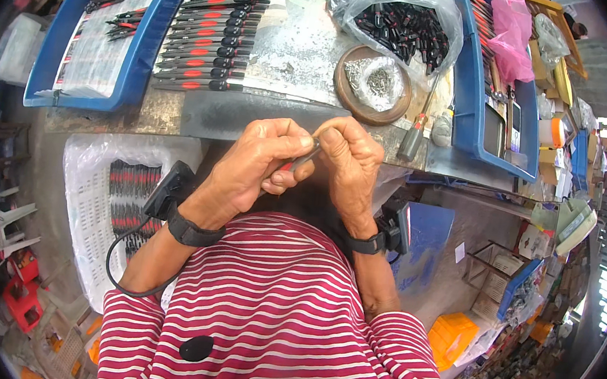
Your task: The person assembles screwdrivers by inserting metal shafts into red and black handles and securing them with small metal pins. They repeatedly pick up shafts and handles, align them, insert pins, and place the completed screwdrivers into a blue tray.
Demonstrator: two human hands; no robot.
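Observation:
My left hand point(251, 158) grips a slim black-and-red piece point(287, 166), mostly hidden by the fingers, in front of the bench edge. At its upper end the fingertips of my right hand point(355, 158) are pinched together, touching my left thumb and forefinger. Whatever small part lies in that right pinch is too small to make out. Beyond my hands, similar slim black pieces with red ovals point(197, 62) lie in a row on the bench. A round brown dish point(340, 90) holds small metal parts point(381, 83) in clear plastic.
A screwdriver point(412, 139) lies right of the dish. Behind it, a clear bag point(440, 19) holds black parts. Blue trays point(143, 43) flank the work area. A white basket point(86, 218) with more pieces stands below left; a blue panel point(428, 239) is below right.

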